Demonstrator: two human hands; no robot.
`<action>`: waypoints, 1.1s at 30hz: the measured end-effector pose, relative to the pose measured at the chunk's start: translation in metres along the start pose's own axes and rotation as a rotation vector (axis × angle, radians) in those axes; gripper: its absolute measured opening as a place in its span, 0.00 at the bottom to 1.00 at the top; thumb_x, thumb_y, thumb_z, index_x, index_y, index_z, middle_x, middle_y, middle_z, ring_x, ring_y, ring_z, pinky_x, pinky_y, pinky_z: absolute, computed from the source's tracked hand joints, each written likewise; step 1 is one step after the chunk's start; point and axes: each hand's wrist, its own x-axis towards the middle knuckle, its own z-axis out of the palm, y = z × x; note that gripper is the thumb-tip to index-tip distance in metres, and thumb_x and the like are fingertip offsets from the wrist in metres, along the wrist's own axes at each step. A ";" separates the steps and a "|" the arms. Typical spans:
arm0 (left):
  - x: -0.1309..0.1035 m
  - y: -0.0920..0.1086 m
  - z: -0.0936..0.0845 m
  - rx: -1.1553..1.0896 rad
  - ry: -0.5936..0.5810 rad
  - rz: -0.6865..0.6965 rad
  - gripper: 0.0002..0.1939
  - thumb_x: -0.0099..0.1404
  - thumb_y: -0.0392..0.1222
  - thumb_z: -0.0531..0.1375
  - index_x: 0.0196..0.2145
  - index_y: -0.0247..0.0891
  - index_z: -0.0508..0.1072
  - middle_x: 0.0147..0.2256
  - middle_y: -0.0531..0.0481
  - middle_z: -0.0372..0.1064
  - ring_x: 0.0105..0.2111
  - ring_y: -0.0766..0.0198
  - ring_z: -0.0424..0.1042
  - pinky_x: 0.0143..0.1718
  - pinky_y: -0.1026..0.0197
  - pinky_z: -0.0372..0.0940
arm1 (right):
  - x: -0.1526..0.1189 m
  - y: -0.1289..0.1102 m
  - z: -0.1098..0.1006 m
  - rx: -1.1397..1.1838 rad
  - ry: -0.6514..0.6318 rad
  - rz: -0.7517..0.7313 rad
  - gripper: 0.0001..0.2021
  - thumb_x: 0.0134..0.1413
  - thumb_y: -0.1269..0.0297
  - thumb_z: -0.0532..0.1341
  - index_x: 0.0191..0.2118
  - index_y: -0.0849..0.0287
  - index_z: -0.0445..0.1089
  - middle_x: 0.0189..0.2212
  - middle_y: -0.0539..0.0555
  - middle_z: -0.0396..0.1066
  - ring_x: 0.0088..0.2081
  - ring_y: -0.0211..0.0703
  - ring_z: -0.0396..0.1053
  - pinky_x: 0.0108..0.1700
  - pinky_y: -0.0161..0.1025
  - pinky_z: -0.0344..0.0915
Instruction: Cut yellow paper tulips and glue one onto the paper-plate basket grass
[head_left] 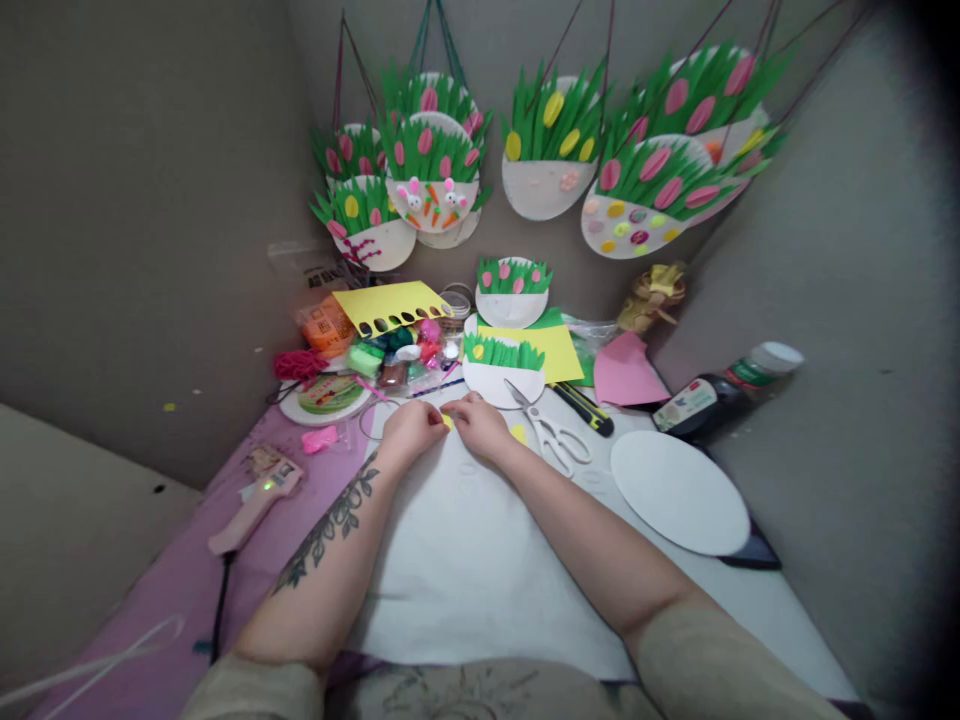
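My left hand [414,428] and my right hand [480,425] meet over the white sheet [450,560], fingers pinched together on a small yellow piece [448,421]. Another yellow piece [518,433] lies just right of my right hand. White-handled scissors [553,435] rest beyond it, their blades over a paper-plate pocket [504,385] with green paper grass and one yellow oval. Behind that pocket are a yellow sheet [562,352] and a smaller plate pocket [513,306] with pink ovals.
Left are a pink glue gun [259,500], pink clay [320,439] and yarn [300,365]. A cutter [583,408], a dark bottle [709,400], pink paper [628,370] and a white oval [680,490] lie right. Decorated plates [551,190] hang behind.
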 end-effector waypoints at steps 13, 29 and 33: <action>0.002 -0.001 -0.004 -0.002 -0.037 0.029 0.11 0.53 0.44 0.57 0.30 0.37 0.77 0.28 0.47 0.74 0.28 0.63 0.69 0.26 0.64 0.54 | 0.002 0.004 -0.007 -0.127 -0.079 -0.266 0.10 0.57 0.68 0.54 0.40 0.52 0.70 0.40 0.51 0.63 0.37 0.39 0.64 0.38 0.34 0.57; 0.001 0.000 -0.002 0.000 -0.018 0.010 0.12 0.53 0.46 0.57 0.31 0.38 0.77 0.30 0.47 0.75 0.29 0.62 0.69 0.27 0.64 0.56 | 0.007 0.013 -0.005 0.066 -0.031 -0.205 0.15 0.55 0.74 0.53 0.47 0.57 0.69 0.39 0.53 0.66 0.42 0.38 0.64 0.45 0.34 0.58; 0.002 0.001 0.000 0.021 -0.015 0.007 0.12 0.53 0.46 0.57 0.30 0.38 0.77 0.31 0.47 0.75 0.30 0.62 0.70 0.28 0.65 0.57 | 0.010 0.010 -0.002 -0.014 -0.068 -0.153 0.17 0.55 0.70 0.54 0.50 0.53 0.68 0.41 0.53 0.65 0.43 0.40 0.64 0.45 0.35 0.58</action>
